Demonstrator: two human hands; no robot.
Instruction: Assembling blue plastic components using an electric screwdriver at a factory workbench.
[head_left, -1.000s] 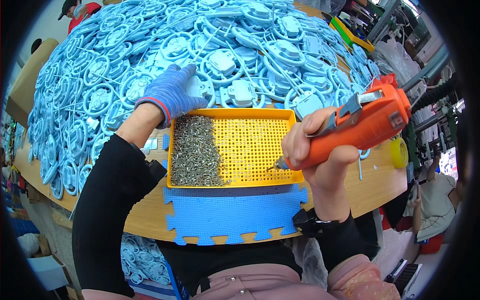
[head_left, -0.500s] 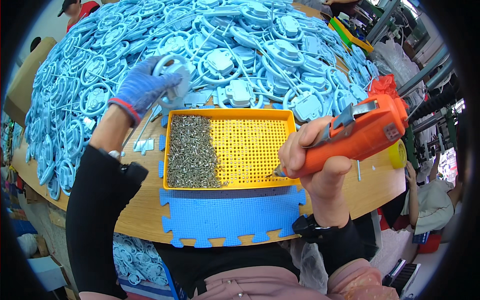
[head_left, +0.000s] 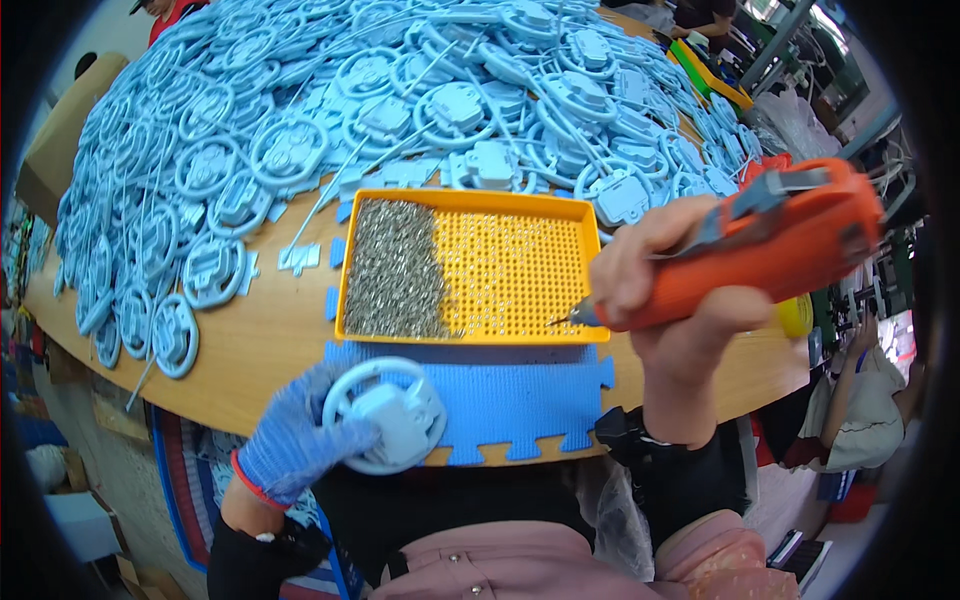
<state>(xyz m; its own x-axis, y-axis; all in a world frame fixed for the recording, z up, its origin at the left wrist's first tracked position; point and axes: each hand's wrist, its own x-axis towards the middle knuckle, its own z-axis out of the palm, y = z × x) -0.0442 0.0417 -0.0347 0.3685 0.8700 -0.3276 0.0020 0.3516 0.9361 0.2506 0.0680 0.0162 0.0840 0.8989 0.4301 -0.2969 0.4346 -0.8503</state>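
Head view, looking down on a wooden worktop (head_left: 270, 350). Lower left of centre: the left hand (head_left: 300, 440), in a blue knitted glove with a red cuff, is closed around a pale blue plastic wheel part (head_left: 388, 415). The part is a round ring with spokes joining a blocky, roughly rectangular hub at its centre; it looks matt and moulded in one colour. It is held at the near edge of the worktop, overlapping the left end of a blue foam mat (head_left: 500, 395) with jigsaw-cut edges.

Right of centre: the bare right hand (head_left: 665, 295) is wrapped around an orange electric screwdriver (head_left: 770, 240) with a grey trigger lever on top. Its thin bit points left and down to the lower right corner of a yellow perforated tray (head_left: 475, 205).

Centre: the tray lies just behind the mat. Its left part holds a dense heap of small silver screws (head_left: 392, 270); scattered screws sit in the holes of the right part.

Upper half of the frame: a large pile of like pale blue wheel parts (head_left: 300, 110) covers the worktop, reaching the tray's far rim.
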